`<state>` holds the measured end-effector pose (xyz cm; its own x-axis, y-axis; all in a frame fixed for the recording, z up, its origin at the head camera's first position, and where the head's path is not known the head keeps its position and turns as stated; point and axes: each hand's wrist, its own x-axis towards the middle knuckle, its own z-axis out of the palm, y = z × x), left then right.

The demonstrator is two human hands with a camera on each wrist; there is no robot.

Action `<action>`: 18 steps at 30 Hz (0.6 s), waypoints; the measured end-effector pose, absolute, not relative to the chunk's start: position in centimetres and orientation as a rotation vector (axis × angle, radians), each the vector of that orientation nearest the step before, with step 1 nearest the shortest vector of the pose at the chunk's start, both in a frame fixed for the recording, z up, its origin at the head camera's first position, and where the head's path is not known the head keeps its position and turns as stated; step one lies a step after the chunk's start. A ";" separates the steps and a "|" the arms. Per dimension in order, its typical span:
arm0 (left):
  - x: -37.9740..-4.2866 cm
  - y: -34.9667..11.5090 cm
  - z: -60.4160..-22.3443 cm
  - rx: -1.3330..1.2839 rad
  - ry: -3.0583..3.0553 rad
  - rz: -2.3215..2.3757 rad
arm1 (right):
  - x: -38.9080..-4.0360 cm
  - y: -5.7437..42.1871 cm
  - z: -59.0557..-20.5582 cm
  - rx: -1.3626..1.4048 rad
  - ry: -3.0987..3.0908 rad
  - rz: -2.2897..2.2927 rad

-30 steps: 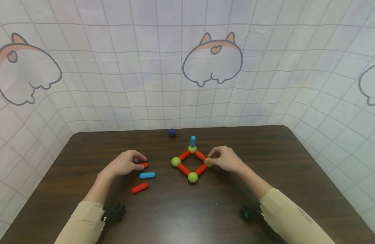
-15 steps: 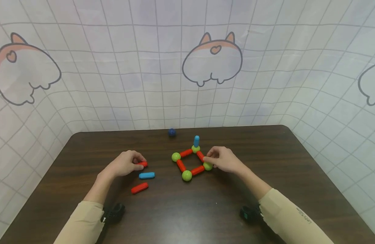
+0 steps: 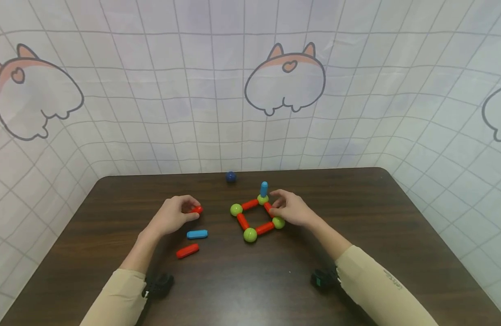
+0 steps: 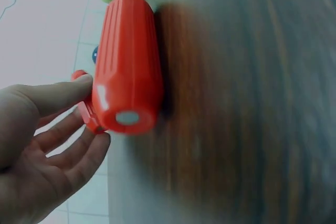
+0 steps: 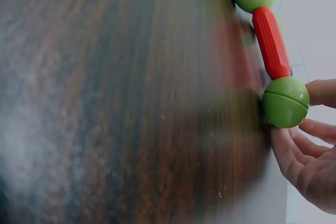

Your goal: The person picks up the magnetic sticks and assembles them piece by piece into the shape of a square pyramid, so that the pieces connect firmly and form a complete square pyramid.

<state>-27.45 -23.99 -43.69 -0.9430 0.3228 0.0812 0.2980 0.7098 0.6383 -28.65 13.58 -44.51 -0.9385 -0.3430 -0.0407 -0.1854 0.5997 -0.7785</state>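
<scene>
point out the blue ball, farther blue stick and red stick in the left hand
Blue ball [image 3: 231, 177]: head view, front surface
Farther blue stick [image 3: 264, 189]: head view, middle of its length
Held red stick [image 3: 198, 209]: head view, exposed end

2 beige sleeves [image 3: 116, 299], dark lettering [image 3: 393, 280] on right; 2 black wrist cameras [image 3: 159, 286].

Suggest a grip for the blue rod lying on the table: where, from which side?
I'd pinch the blue rod at mid-length, straight down from above, closing across its two long sides. It's slim and lies flat, running roughly left to right, so the middle should balance best. The nearer red rod lies apart from it, which likely leaves room on that side.
</scene>
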 end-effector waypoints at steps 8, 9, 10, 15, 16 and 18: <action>-27.6 -22.5 -43.5 0.491 2.879 1.209 | -28.1 13.2 -44.3 -0.428 2.625 -1.205; -27.7 -22.3 -43.5 0.493 2.870 1.234 | -28.1 13.2 -44.2 -0.422 2.622 -1.207; -27.7 -22.1 -43.4 0.493 2.859 1.257 | -28.0 13.1 -44.2 -0.411 2.616 -1.211; -28.0 -20.8 -43.0 0.503 2.805 1.355 | -27.8 12.9 -44.2 -0.366 2.573 -1.243; -28.1 -20.6 -43.0 0.505 2.798 1.370 | -27.8 12.8 -44.1 -0.359 2.565 -1.251; -28.3 -20.0 -42.9 0.503 2.788 1.398 | -27.7 12.8 -44.1 -0.354 2.555 -1.264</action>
<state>-28.26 -20.05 -42.88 -0.9491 0.2732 0.1570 0.2892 0.5576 0.7781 -27.68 12.78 -44.06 -0.9342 -0.3324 -0.1297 -0.0986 0.5898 -0.8015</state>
